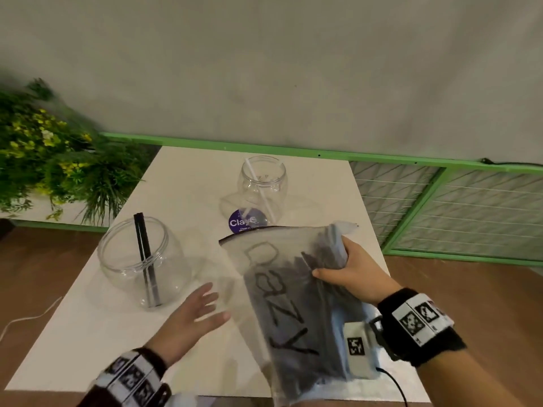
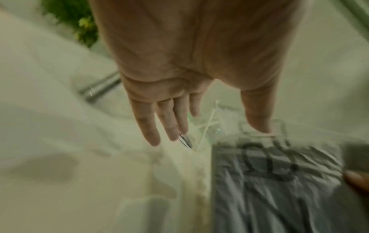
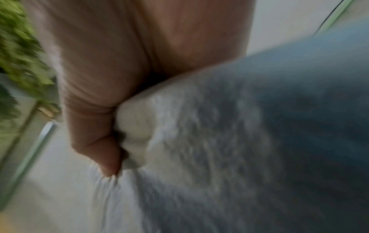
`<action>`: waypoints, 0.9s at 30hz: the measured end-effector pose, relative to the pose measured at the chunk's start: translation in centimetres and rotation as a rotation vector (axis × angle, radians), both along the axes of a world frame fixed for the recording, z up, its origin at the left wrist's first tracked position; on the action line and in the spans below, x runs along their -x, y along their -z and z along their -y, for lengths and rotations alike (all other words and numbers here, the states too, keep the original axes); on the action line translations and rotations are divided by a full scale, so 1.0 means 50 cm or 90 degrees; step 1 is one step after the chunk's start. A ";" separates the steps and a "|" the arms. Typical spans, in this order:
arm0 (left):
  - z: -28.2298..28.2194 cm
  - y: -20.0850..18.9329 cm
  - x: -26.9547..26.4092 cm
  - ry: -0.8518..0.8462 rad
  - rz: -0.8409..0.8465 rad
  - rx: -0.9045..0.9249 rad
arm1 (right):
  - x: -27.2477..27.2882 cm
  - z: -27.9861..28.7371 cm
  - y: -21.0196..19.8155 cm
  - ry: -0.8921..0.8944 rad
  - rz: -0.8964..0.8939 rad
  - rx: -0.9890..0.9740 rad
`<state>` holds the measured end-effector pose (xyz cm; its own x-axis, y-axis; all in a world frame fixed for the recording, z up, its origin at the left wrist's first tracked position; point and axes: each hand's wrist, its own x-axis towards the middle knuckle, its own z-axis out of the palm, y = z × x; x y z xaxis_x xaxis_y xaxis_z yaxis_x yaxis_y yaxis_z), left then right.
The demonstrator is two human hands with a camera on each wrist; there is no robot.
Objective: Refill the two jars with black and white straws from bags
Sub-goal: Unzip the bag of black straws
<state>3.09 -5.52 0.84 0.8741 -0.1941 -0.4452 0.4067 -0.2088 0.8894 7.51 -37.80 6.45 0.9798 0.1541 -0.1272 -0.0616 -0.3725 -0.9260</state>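
Gripping the bag of black straws point(image 1: 296, 292) above the white table point(image 1: 188, 183), our right hand point(image 1: 349, 268) has its fingers curled round its side. Our left hand point(image 1: 191, 318) is spread flat, holding nothing, between the bag and the near jar point(image 1: 141, 259). The far jar point(image 1: 263, 185) holds one white straw point(image 1: 258, 183).

Purple round sticker point(image 1: 245, 222) near table's point(image 1: 188, 183) far edge reads "Claye"; bag point(image 1: 293, 304) shows large letters "ZY", rest illegible.

2 jars point(image 1: 144, 259) point(image 1: 263, 183), 1 bag point(image 1: 293, 304), 2 hands point(image 1: 188, 318) point(image 1: 349, 268).
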 end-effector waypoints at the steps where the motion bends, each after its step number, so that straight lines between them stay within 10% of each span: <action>1: 0.027 -0.005 -0.018 -0.029 -0.018 0.044 | 0.013 -0.020 -0.016 -0.025 0.012 -0.027; 6: 0.045 -0.059 -0.045 -0.243 0.026 0.221 | 0.023 -0.109 -0.039 -0.013 0.106 -0.144; 11: -0.060 -0.129 -0.031 -0.266 0.276 0.137 | 0.005 -0.192 -0.041 0.027 0.162 -0.226; 27: -0.188 -0.152 -0.003 -0.388 0.292 0.030 | -0.043 -0.268 -0.039 0.018 0.063 -0.283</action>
